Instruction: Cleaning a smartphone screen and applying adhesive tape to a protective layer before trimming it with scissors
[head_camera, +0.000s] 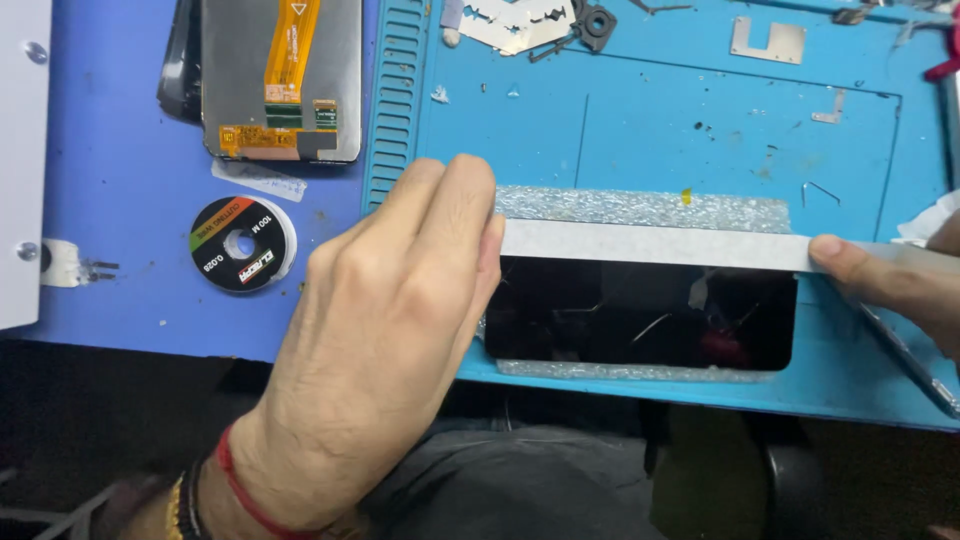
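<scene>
At the middle of the blue mat, a long white strip is held taut at both ends. Its left end is pinched in the grip of the left hand, whose fingers are pressed together over it. Its right end is pressed under the fingertips of the right hand, seen only in part at the frame's edge; whether that grip is closed around the strip cannot be told. The strip lies across the upper edge of a dark glass panel, which rests flat on a glittery sheet near the mat's front edge. A red thread and dark bands are worn on the left wrist.

Farther out, metal shields and a small metal plate are scattered along the mat's far side. To the left, on the darker blue surface, a black wire spool is set, and beyond it a display module with an orange flex cable is laid face down.
</scene>
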